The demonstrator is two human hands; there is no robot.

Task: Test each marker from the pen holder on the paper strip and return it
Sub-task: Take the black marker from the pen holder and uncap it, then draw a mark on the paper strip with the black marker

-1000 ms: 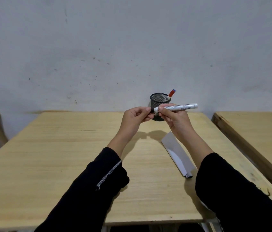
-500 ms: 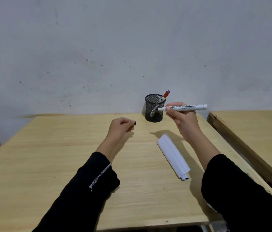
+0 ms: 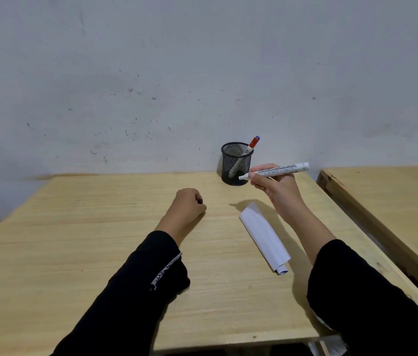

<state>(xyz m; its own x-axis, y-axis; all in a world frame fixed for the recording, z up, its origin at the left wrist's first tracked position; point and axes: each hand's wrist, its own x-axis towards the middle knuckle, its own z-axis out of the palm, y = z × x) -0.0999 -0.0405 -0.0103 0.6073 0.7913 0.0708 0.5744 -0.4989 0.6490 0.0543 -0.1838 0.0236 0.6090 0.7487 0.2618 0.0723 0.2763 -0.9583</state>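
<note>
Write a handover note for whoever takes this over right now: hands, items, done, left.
Right hand: holds the white marker in the air, roughly level, uncapped tip pointing left in front of the pen holder.
Left hand: closed, resting on the table; a small dark piece, probably the marker's cap, shows at the fingertips.
Paper strip: flat on the table below the right hand, near end curled. No marks visible on it.
Red-capped marker: leaning in the holder.
Done: white marker out and uncapped.
Left: test it on the strip, recap, return it; then the red-capped one.
</note>
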